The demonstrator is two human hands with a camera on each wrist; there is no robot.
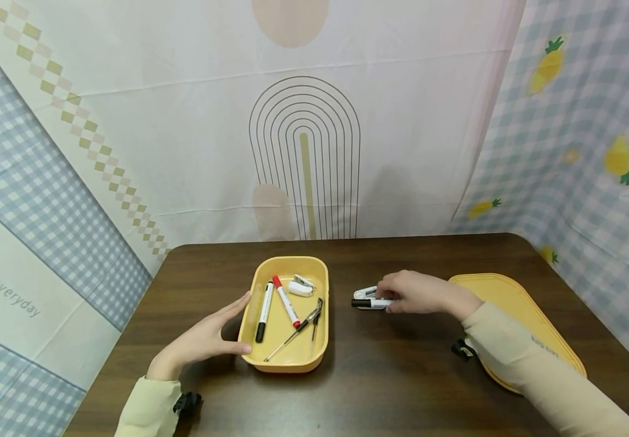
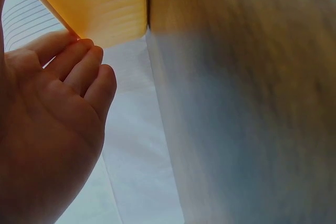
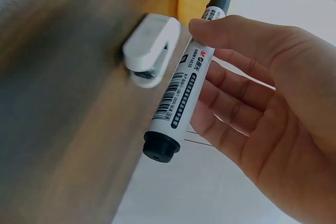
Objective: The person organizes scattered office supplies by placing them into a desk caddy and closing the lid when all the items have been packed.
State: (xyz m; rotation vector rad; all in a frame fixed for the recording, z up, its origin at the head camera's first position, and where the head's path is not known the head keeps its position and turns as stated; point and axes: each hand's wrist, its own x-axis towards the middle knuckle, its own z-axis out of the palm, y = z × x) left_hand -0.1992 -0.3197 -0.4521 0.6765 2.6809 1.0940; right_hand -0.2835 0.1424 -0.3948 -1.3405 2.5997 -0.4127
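My right hand (image 1: 415, 292) pinches a white marker with black ends (image 3: 184, 85) between thumb and fingers. In the right wrist view the marker is tilted, its label and barcode facing the camera. A white stapler (image 3: 149, 48) lies on the table just beyond the marker. My left hand (image 1: 207, 334) rests against the left side of a yellow plastic box (image 1: 322, 315), fingers straight along its rim and thumb at the near corner. Inside lie a black-capped marker (image 1: 265, 312), a red-capped marker (image 1: 286, 301), a small white stapler-like item (image 1: 300, 286) and slim black-and-silver pen-like items (image 1: 306, 321).
A yellow lid (image 1: 497, 291) lies flat at the right of the dark wooden table (image 1: 380, 388), partly under the right forearm. A patterned cloth (image 1: 413, 121) hangs behind the table's back edge, with checked cloth at both sides.
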